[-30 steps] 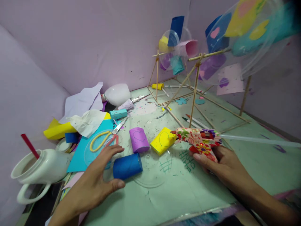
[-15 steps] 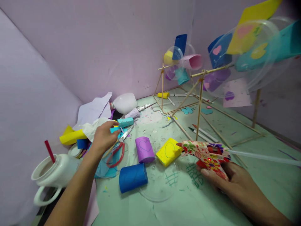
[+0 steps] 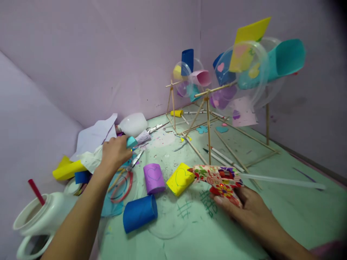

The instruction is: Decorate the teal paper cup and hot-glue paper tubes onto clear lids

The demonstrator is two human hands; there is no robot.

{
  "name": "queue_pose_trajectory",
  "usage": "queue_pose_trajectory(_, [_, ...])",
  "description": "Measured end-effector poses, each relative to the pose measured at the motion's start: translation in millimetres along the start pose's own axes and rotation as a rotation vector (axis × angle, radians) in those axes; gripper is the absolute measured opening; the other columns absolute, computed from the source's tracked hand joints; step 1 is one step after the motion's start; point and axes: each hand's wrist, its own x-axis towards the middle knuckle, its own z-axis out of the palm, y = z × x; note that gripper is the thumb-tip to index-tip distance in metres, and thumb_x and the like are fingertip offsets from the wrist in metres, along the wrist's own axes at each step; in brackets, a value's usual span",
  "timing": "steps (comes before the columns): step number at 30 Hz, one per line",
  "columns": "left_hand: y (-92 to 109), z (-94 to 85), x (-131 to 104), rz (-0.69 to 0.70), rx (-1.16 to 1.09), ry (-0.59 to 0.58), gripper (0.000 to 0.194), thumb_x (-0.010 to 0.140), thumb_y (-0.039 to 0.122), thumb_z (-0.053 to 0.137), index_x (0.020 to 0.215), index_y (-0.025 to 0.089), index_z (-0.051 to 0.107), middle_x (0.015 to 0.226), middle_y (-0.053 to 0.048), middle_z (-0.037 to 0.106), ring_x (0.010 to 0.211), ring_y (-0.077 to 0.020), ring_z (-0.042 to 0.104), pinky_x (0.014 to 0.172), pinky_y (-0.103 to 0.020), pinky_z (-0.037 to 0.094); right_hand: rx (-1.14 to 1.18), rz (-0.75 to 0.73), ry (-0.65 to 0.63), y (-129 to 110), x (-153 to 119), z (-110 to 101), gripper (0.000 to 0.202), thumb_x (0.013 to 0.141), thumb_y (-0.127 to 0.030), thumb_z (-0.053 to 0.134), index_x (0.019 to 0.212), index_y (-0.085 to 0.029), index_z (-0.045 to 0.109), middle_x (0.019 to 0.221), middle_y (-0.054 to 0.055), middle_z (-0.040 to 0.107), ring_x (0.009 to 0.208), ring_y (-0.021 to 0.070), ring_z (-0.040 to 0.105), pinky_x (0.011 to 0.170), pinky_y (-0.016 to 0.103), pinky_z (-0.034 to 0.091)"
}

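Observation:
My left hand (image 3: 116,151) reaches to the pile at the left, its fingers closed over a light blue paper piece (image 3: 131,142). In my right hand (image 3: 244,204) is a flower-patterned glue gun (image 3: 222,182) with a long clear glue stick (image 3: 282,180) out of its back. The gun's nozzle is beside a yellow paper tube (image 3: 180,179) with a heart drawn on it. A purple tube (image 3: 154,178) and a blue tube (image 3: 140,213) lie to its left. Under them is a clear plastic disc (image 3: 169,231).
Red-handled scissors (image 3: 129,187) lie left of the tubes. A white mug (image 3: 45,213) stands at the lower left, and a white bottle (image 3: 133,124) lies by the wall. Stick frames (image 3: 209,130) with paper-and-plastic wheels (image 3: 252,72) stand at the right. Pens (image 3: 225,159) lie beneath.
My left hand has moved onto the light blue piece and closed at it. The view has shifted right; the glue gun stays beside the yellow tube.

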Motion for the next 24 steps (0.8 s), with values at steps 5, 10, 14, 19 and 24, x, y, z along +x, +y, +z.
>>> queue_pose_trajectory(5, [13,-35.4,-105,-0.281,-0.314,0.151,0.05,0.071,0.048,0.055,0.116,0.027,0.055,0.089,-0.004,0.07,0.081,-0.0257,0.066,0.068,-0.035,0.051,-0.018,-0.021,-0.067,4,1,-4,0.038,0.065,-0.047,0.061,0.084,-0.015,0.071,0.082,0.01,0.075,0.075,0.0297,0.069,0.07,0.039,0.055])
queue_pose_trajectory(10, [54,-21.2,-205,-0.253,-0.469,0.113,0.034,0.075,0.048,0.056,0.102,0.028,0.056,0.079,0.0,0.07,0.064,-0.0194,0.066,0.055,-0.028,0.052,0.002,-0.057,-0.088,10,-1,-3,0.039,0.066,-0.047,0.063,0.085,-0.014,0.069,0.08,0.009,0.073,0.074,0.0277,0.068,0.068,0.037,0.054])
queue_pose_trajectory(14, [87,4.7,-226,-0.181,-0.518,0.138,0.017,0.08,0.035,0.051,0.094,0.026,0.05,0.071,-0.001,0.067,0.057,-0.019,0.066,0.048,-0.028,0.049,-0.01,-0.055,-0.117,13,-2,-4,0.039,0.069,-0.048,0.063,0.089,-0.014,0.067,0.081,0.009,0.073,0.075,0.0268,0.067,0.068,0.036,0.054])
queue_pose_trajectory(19, [108,15.3,-218,-0.099,-0.428,0.233,0.004,0.082,0.029,0.047,0.084,0.026,0.046,0.067,-0.001,0.062,0.055,-0.0196,0.064,0.047,-0.029,0.046,-0.019,-0.057,-0.102,10,-4,-5,0.036,0.07,-0.046,0.062,0.086,-0.014,0.068,0.08,0.009,0.072,0.074,0.0265,0.067,0.065,0.035,0.053])
queue_pose_trajectory(24, [116,11.1,-213,-0.139,-0.249,0.189,0.012,0.082,0.031,0.047,0.072,0.026,0.043,0.059,-0.001,0.059,0.048,-0.0195,0.061,0.042,-0.028,0.042,-0.041,-0.061,-0.115,9,-4,-5,0.038,0.07,-0.046,0.062,0.089,-0.014,0.069,0.074,0.008,0.072,0.066,0.0249,0.065,0.056,0.032,0.052])
